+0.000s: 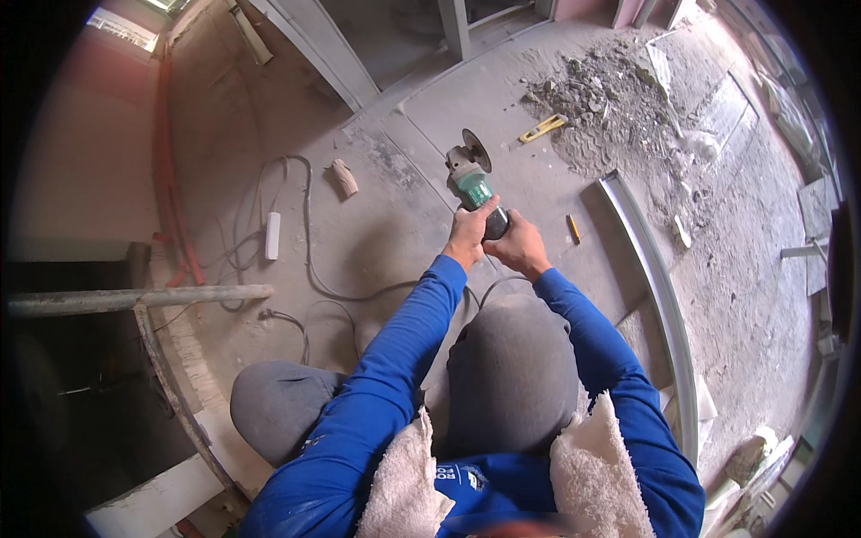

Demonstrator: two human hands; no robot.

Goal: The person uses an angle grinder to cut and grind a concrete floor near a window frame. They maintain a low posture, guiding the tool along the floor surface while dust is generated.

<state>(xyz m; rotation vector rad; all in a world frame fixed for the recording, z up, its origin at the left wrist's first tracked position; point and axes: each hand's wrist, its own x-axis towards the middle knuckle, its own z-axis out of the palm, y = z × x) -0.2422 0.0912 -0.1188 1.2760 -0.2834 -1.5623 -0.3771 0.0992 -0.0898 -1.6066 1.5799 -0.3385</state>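
Observation:
Both of my hands grip a green and black angle grinder [474,186] above the dusty concrete floor. My left hand [470,231] is closed round the body near its green part. Farther back on the black rear end, my right hand [520,246] is wrapped. A thin disc [476,151] sits at the far end of the grinder, tilted on edge, and I cannot tell whether it spins. The power cord [499,282] runs from behind my hands past my knee. A narrow line in the floor passes close to the grinder.
A yellow utility knife [542,129] lies near a rubble heap [587,99]. On the right are an orange pencil [573,229] and a long metal channel [659,287]. A rolled glove or cloth [343,178], a white power strip [273,236] and a looping cable [309,242] lie left. A pipe [143,299] juts from the left.

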